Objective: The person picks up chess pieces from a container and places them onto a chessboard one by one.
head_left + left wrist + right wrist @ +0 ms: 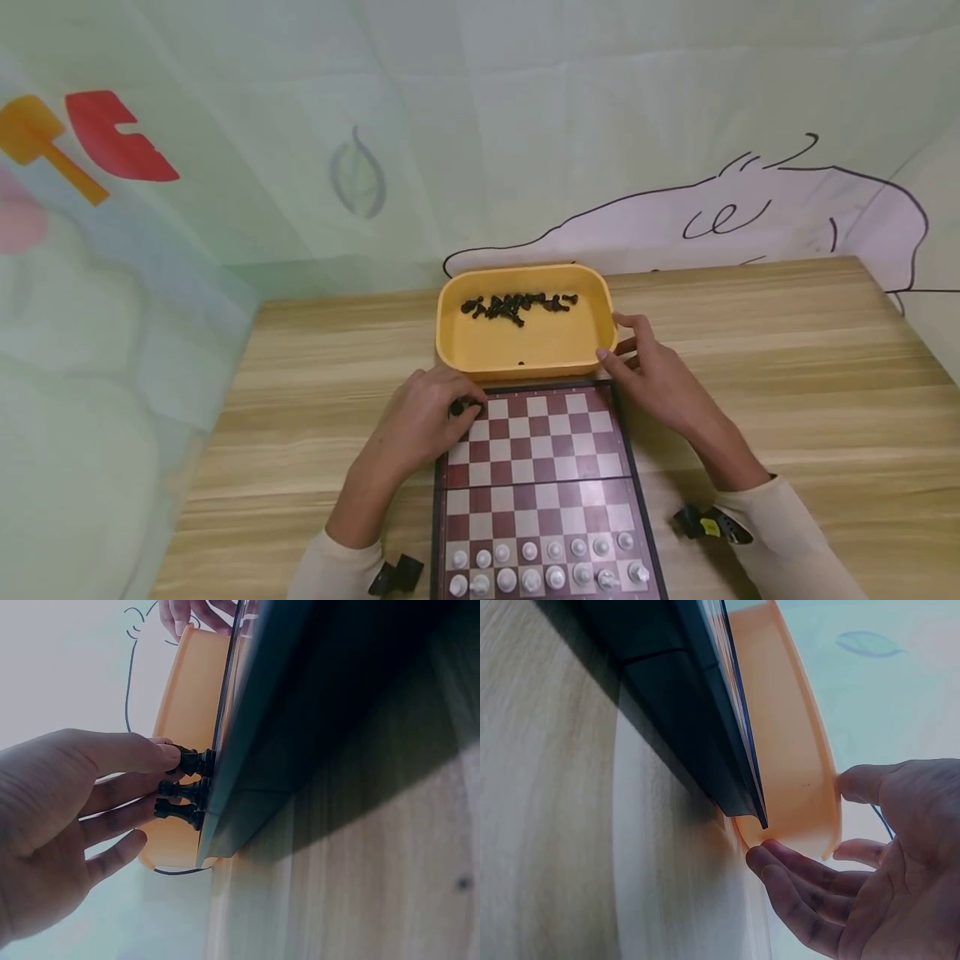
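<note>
My left hand [429, 412] is over the far left corner of the chessboard [540, 427], pinching a black chess piece [201, 762] between thumb and fingers. Beside it, a black rook [178, 813] and another black piece [184, 790] stand upright on the board in the left wrist view; in the head view the hand partly hides this group. My right hand [660, 379] holds the near right corner of a yellow tray [525, 368], thumb and fingers against its rim and side. Many black chess pieces [517, 305] lie jumbled inside the tray.
White chess pieces [530, 577] stand in two rows at the board's near end. The tray sits just beyond the board's far edge on the wooden table [787, 375]. A printed cloth [465, 125] hangs behind the table.
</note>
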`<action>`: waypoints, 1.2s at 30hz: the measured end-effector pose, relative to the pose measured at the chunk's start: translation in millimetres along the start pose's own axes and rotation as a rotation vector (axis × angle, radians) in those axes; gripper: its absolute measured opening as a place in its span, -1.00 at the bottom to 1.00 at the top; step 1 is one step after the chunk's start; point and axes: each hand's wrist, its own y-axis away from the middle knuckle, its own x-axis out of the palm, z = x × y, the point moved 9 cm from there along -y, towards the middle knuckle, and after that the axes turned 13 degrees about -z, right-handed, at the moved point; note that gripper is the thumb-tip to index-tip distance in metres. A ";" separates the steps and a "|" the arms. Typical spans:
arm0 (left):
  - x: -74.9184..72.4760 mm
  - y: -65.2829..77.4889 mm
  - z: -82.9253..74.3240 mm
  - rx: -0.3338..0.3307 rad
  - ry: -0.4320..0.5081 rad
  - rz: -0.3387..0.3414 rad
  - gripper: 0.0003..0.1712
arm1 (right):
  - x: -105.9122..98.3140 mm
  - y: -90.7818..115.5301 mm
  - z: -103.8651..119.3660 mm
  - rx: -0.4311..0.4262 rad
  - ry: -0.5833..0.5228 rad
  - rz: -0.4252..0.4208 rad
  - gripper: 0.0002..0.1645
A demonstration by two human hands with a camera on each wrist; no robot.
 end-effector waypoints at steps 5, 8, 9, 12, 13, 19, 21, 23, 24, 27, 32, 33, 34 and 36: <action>-0.7 1.0 0.6 -0.003 0.003 0.003 -0.84 | 1.2 0.6 1.5 -0.002 -0.003 0.004 -0.21; 0.1 1.8 1.6 -0.012 -0.002 0.006 -0.83 | 1.2 0.7 2.1 -0.008 -0.003 0.002 -0.21; 0.6 2.1 1.9 -0.014 -0.003 0.009 -0.83 | 1.3 0.7 1.8 -0.008 -0.002 0.003 -0.21; 1.1 3.1 1.9 -0.018 -0.003 0.018 -0.83 | 1.7 1.4 1.0 -0.004 0.000 0.008 -0.20; 0.8 3.4 1.7 -0.017 -0.002 0.020 -0.83 | 1.8 1.6 1.0 -0.003 0.000 0.011 -0.20; -7.4 0.4 -1.8 0.017 0.018 -0.023 -0.86 | -0.3 0.9 1.0 -0.006 0.002 0.003 -0.21; -11.0 -0.1 -2.7 0.032 0.032 -0.048 -0.88 | -0.4 0.7 0.9 -0.002 0.002 0.005 -0.20; -14.4 -0.2 -3.5 0.048 0.043 -0.072 -0.89 | -0.3 0.8 0.7 0.001 0.003 0.007 -0.21; -15.9 -0.1 -3.6 0.052 0.050 -0.084 -0.89 | -0.3 0.8 0.7 0.000 0.002 0.007 -0.21; -20.0 0.3 -3.5 0.059 0.064 -0.118 -0.89 | 0.2 1.4 0.8 0.000 0.002 0.010 -0.21; -26.0 0.2 -0.8 0.054 0.078 -0.157 -0.89 | 0.8 1.6 1.5 -0.016 -0.004 0.016 -0.21; -27.3 -0.3 0.1 0.051 0.079 -0.166 -0.89 | 0.3 1.3 1.8 -0.020 -0.005 0.012 -0.21; -28.8 -1.0 0.6 0.050 0.078 -0.175 -0.89 | -0.2 1.0 1.9 -0.022 -0.006 0.010 -0.21; -31.0 -2.0 1.6 0.048 0.076 -0.189 -0.88 | -0.4 0.9 1.7 -0.020 -0.007 0.010 -0.21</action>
